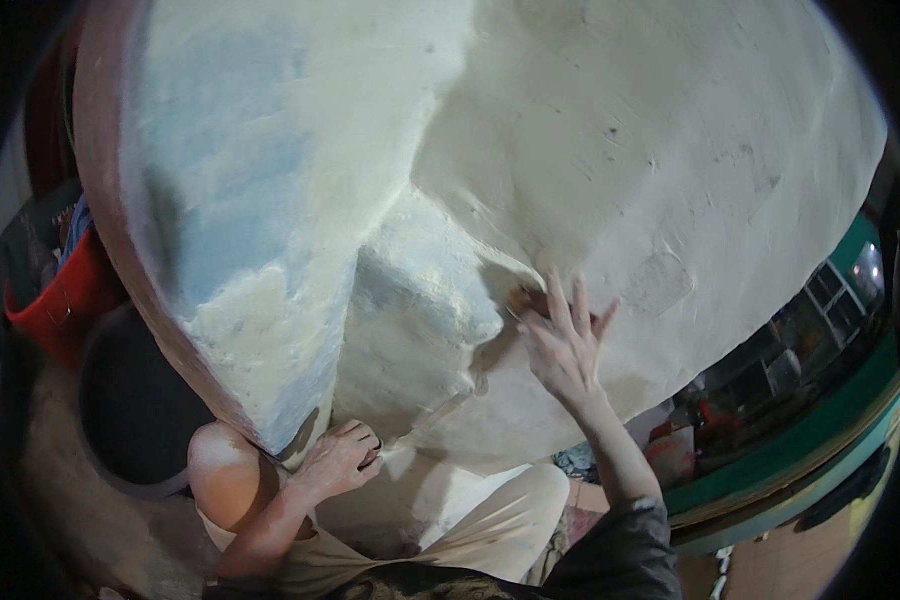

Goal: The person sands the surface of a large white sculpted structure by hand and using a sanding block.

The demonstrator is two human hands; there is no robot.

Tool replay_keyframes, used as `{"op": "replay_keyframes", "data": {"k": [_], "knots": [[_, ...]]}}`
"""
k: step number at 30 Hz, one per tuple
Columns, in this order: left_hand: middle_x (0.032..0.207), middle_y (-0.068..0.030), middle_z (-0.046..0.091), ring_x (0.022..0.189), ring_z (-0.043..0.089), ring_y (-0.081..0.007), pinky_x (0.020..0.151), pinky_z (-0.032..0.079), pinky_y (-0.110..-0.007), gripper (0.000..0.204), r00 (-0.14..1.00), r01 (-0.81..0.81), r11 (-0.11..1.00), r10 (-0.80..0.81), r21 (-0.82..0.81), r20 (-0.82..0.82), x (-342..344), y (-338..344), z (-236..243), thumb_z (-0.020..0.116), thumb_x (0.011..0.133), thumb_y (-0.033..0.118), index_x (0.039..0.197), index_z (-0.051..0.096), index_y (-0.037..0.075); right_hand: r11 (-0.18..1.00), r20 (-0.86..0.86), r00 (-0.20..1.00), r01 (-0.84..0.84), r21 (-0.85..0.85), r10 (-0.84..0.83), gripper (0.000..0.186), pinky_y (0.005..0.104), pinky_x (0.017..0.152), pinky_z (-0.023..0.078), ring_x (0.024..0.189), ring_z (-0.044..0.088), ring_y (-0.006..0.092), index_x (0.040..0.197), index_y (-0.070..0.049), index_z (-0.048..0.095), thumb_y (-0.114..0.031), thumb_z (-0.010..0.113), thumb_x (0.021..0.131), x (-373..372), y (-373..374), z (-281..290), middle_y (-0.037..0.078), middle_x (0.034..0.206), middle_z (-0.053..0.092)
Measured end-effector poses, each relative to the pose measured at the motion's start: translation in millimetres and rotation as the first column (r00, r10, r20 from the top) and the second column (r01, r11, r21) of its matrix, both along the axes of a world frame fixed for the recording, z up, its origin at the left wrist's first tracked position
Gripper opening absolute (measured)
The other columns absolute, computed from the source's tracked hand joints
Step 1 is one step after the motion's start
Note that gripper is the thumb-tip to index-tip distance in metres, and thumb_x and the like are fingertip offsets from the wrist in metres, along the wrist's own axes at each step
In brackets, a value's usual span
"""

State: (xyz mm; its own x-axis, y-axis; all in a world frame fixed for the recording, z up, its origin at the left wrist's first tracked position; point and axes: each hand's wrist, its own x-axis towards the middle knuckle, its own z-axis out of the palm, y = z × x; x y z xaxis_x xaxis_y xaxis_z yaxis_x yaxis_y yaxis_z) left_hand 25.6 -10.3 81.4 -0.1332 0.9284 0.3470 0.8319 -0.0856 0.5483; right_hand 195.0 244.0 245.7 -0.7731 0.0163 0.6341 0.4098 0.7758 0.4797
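A large, pale sculpted form (590,170) with a rough, plaster-like surface fills most of the view, painted pale blue and cream at its left. Near its middle, a ridged, protruding shape (425,275) casts a shadow. My right hand (567,345) is beside that shape, fingers partly spread, pressing a small dark reddish-brown piece (532,300) against the surface. Its exact kind is hidden under the fingers. Close to the form's lower edge, by my knee, my left hand (342,460) has its fingers curled. Whatever it may hold is hidden.
A red container (70,300) and a dark round tub (135,395) stand at the left. On the right are a green-edged surface (800,440) and several cluttered items. My bent legs (515,515) sit under the form's lower edge.
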Motion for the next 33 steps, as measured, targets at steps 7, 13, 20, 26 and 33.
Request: {"op": "replay_keyframes", "data": {"k": [7,13,20,26,33], "knots": [[0.081,-0.0105,0.054,0.086,0.055,-0.0271,0.074,0.049,-0.039,0.015,0.999,0.034,0.998,-0.034,0.052,0.012,2.4,3.8,-3.6,0.061,0.078,0.018,0.075,0.056,0.004,0.996,-0.016,0.997,-0.075,-0.047,0.074,0.016,0.0643,0.108,0.000,0.139,0.025,0.0305,0.092,-0.020,0.071,-0.028,0.061,0.082,-65.0,-33.4,39.5,0.006,0.151,0.029],[0.082,-0.0098,0.053,0.086,0.055,-0.0271,0.073,0.049,-0.038,0.017,0.999,-0.020,1.000,0.020,-0.009,-0.037,-3.8,-0.8,-12.9,0.061,0.078,0.019,0.075,0.055,0.003,0.997,0.055,0.996,-0.073,0.008,0.073,0.021,0.0585,0.110,-0.006,0.141,0.019,0.0323,0.101,-0.020,0.071,-0.029,0.059,0.086,-75.1,-28.9,52.3,0.008,0.151,0.029],[0.083,-0.0094,0.053,0.089,0.054,-0.0263,0.072,0.049,-0.038,0.018,0.999,0.036,0.999,-0.036,0.033,0.021,-1.7,2.2,-3.9,0.062,0.077,0.020,0.077,0.056,0.004,0.994,-0.058,0.995,0.087,0.065,-0.083,0.025,0.0610,0.108,-0.009,0.141,0.015,0.0379,0.105,-0.021,0.071,-0.026,0.054,0.088,16.1,4.0,16.8,0.017,0.151,0.026],[0.080,-0.0095,0.053,0.086,0.054,-0.0272,0.073,0.048,-0.038,0.017,0.998,0.061,0.997,-0.060,0.047,-0.028,2.3,4.7,-10.0,0.061,0.078,0.019,0.074,0.055,0.004,0.990,-0.034,0.990,-0.136,-0.026,0.135,0.016,0.0650,0.107,-0.004,0.140,0.023,0.0295,0.092,-0.020,0.072,-0.027,0.062,0.082,-73.5,-29.3,53.0,0.006,0.151,0.027],[0.079,-0.0110,0.053,0.087,0.054,-0.0284,0.077,0.047,-0.039,0.019,1.000,0.014,1.000,-0.014,-0.008,-0.015,-7.7,-4.0,-6.4,0.061,0.079,0.019,0.071,0.054,0.003,0.998,0.014,1.000,0.026,0.049,-0.027,0.024,0.0628,0.108,-0.009,0.142,0.016,0.0279,0.103,-0.024,0.071,-0.032,0.063,0.083,-39.7,-15.3,32.0,0.004,0.153,0.023]]}}
